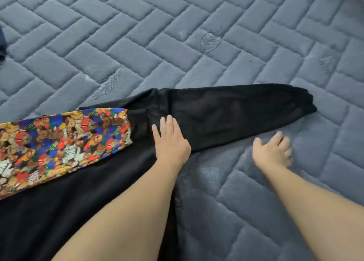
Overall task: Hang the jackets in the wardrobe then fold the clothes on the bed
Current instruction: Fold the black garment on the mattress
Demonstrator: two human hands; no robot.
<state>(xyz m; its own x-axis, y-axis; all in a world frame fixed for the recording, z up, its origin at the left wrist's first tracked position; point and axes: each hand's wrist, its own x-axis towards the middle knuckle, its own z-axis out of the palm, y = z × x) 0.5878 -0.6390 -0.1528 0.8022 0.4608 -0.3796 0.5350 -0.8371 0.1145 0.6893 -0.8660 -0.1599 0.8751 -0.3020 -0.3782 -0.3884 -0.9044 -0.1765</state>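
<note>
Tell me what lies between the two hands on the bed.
Head view: between the left hand and the right hand lie the black sleeve's lower edge and bare grey quilted bedcover.

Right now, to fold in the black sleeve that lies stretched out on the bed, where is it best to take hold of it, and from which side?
Probably at the cuff, the sleeve's free far end. The left hand already presses flat near the shoulder, so that end is pinned. The right hand, open on the quilt beside the sleeve, could come from the right and pinch the cuff.

Black garment (pixel 226 113) with bear-print panel (pixel 63 142), flat on bed, sleeve outstretched
</note>
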